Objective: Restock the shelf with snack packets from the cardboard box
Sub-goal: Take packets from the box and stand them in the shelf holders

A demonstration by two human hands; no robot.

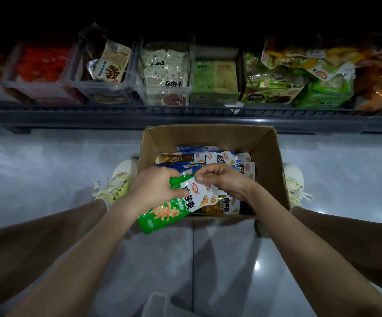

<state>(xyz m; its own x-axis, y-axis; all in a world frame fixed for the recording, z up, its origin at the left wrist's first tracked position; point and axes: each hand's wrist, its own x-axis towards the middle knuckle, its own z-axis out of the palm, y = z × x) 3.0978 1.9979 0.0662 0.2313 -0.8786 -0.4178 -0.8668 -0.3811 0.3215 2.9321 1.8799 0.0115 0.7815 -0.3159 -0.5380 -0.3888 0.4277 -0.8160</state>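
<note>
We log: green-and-white packet (160,216) in our fingers (204,173) | blue-and-white packets (210,156) beyond fingers | brown cardboard box (263,152) | glossy grey floor (48,179)

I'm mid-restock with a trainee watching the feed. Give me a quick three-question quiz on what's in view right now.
1. True or false: the cardboard box stands on the shelf.
2. The left hand grips: A) green packets, B) a clear bin, C) nothing.
3. Short answer: what is the right hand doing?

Key
1. False: it stands on the floor, below the shelf.
2. A.
3. Pinching the white end of the front green packet.
</note>
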